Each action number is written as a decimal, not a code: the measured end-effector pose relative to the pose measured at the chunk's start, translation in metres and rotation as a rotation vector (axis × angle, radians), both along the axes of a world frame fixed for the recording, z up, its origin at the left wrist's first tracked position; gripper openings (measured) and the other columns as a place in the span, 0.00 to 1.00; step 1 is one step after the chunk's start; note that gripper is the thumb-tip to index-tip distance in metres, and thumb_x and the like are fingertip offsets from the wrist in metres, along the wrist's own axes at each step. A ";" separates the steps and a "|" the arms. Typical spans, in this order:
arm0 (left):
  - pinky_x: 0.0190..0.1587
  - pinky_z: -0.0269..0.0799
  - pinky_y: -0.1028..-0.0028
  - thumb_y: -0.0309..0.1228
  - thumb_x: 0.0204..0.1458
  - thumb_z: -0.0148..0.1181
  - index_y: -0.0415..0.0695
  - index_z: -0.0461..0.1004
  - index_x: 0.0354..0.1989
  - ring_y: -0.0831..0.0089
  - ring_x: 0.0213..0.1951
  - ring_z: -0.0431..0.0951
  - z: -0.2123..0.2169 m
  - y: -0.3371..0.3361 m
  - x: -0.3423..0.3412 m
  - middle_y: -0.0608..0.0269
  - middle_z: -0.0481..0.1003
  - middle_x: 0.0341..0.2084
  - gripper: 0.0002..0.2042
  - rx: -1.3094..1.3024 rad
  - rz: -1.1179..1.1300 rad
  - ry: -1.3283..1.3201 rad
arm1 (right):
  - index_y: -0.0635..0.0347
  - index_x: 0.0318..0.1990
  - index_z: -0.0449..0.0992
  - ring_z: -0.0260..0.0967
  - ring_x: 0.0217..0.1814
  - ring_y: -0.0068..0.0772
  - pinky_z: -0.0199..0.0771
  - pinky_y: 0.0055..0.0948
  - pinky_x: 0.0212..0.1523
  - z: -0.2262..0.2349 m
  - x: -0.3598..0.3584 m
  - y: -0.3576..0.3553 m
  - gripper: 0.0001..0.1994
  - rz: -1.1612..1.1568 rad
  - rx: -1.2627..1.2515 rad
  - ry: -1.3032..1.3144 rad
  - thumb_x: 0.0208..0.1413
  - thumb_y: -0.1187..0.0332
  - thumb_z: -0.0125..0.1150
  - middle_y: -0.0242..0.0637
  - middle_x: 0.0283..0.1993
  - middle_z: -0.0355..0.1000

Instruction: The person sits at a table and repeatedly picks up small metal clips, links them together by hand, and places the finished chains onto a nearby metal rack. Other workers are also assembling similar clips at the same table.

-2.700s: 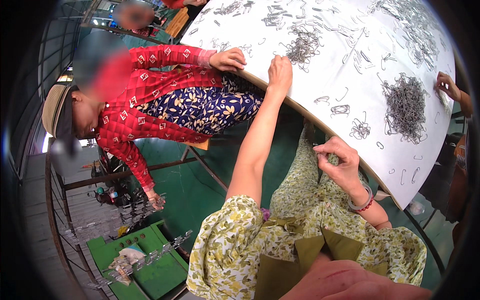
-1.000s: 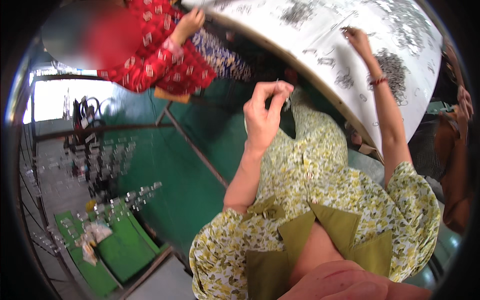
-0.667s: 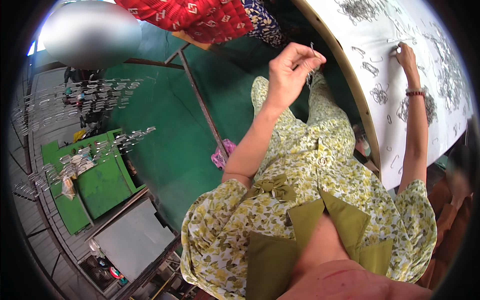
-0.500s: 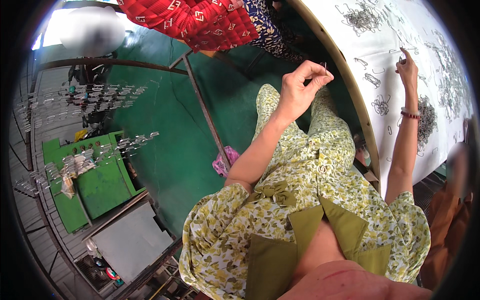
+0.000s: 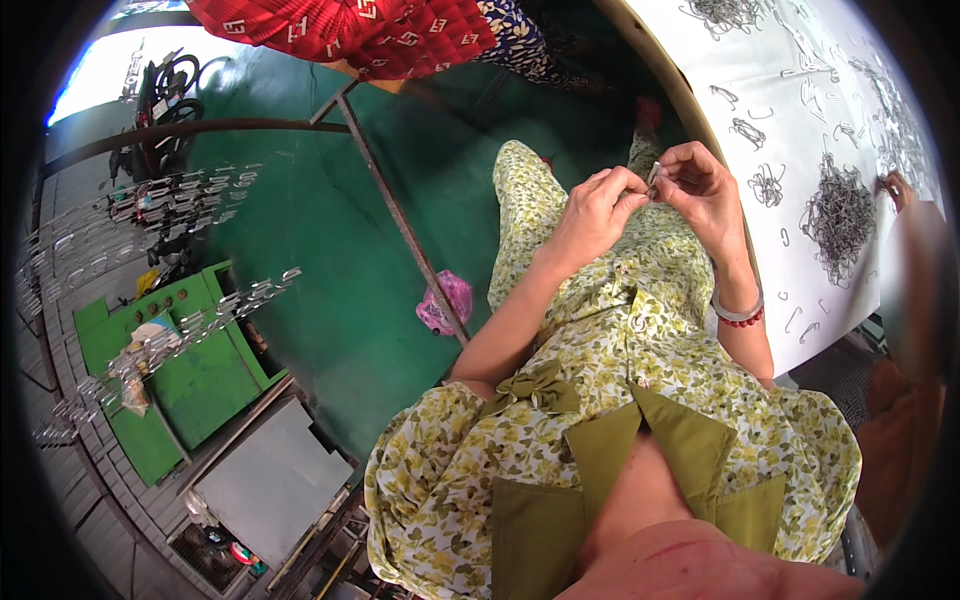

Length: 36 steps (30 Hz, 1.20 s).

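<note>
1. The left hand [image 5: 597, 205] and right hand [image 5: 703, 190] meet over the lap, fingertips pinched together on a small metal clip [image 5: 652, 176] held between them; the piece is too small to tell its exact shape.
2. Both hands sit close to the body, probably so the tiny piece can be worked with steady fingers and seen from above.
3. Under them lies a yellow-green floral dress [image 5: 640, 350]; a bracelet [image 5: 738, 314] circles the right wrist.
4. Just to the right runs a white round table [image 5: 800, 260], strewn with loose wire pieces and a dense wire heap [image 5: 838, 215], within easy reach.
5. Beyond, the floor is green [image 5: 330, 260], with a pink bag [image 5: 445, 302] by a metal leg, a green bench [image 5: 190, 370] at left, and a person in red [image 5: 350, 30] seated at the table's far side.
</note>
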<state>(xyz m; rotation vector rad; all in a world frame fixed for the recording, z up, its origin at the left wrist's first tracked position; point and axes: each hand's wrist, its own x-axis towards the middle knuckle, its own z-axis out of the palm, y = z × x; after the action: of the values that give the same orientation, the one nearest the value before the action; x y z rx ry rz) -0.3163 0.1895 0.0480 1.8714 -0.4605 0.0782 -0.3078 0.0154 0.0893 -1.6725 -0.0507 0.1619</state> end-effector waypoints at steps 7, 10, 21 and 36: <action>0.33 0.71 0.66 0.25 0.51 0.61 0.38 0.72 0.33 0.60 0.31 0.77 0.002 -0.004 0.002 0.56 0.76 0.28 0.05 0.041 -0.007 -0.065 | 0.69 0.42 0.77 0.72 0.36 0.18 0.75 0.18 0.39 0.004 -0.005 0.000 0.10 -0.119 0.097 0.084 0.51 0.80 0.61 0.34 0.34 0.76; 0.34 0.71 0.66 0.25 0.51 0.61 0.37 0.71 0.32 0.59 0.32 0.77 0.004 -0.002 -0.002 0.56 0.76 0.28 0.05 0.057 0.011 -0.064 | 0.69 0.42 0.77 0.73 0.37 0.19 0.76 0.20 0.40 -0.004 -0.010 0.003 0.10 -0.098 0.068 0.062 0.51 0.81 0.61 0.35 0.35 0.76; 0.35 0.69 0.62 0.20 0.48 0.59 0.38 0.69 0.31 0.57 0.33 0.74 -0.001 -0.003 -0.004 0.57 0.75 0.28 0.05 0.030 0.119 -0.126 | 0.72 0.40 0.76 0.74 0.38 0.21 0.76 0.19 0.41 -0.012 -0.015 0.020 0.09 -0.187 0.233 -0.124 0.49 0.84 0.60 0.36 0.36 0.75; 0.31 0.70 0.77 0.22 0.52 0.59 0.39 0.78 0.33 0.76 0.28 0.75 0.041 -0.033 0.117 0.61 0.77 0.28 0.03 0.066 0.124 -0.149 | 0.69 0.38 0.77 0.72 0.35 0.19 0.75 0.18 0.36 -0.014 -0.005 0.016 0.10 -0.175 0.409 -0.033 0.46 0.85 0.61 0.34 0.34 0.72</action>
<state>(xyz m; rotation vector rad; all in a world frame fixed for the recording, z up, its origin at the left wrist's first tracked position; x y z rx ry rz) -0.1993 0.1569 0.0890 1.9661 -0.4526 0.2902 -0.3130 0.0310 0.0753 -1.2637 0.0362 -0.0098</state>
